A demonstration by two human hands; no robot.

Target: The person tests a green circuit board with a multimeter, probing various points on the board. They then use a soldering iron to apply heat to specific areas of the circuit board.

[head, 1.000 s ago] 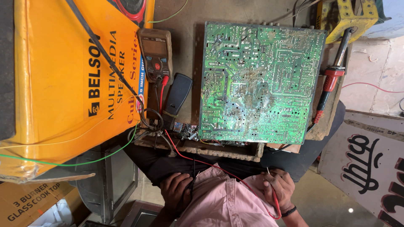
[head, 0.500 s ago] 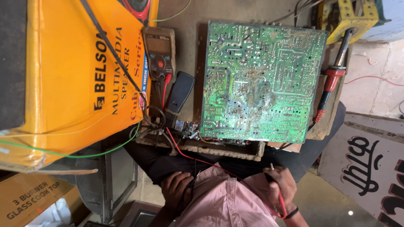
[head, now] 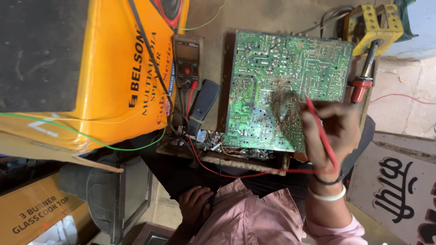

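Raising our right hand from our lap, where it sat a moment ago, we now hold the red probe pinched in closed fingers, its tip seemingly touching the green circuit board lying on the surface. Our left hand stays low by our lap, fingers curled, apparently holding nothing.

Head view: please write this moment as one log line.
right hand: holds red probe | tip: on green circuit board | left hand: low, near lap
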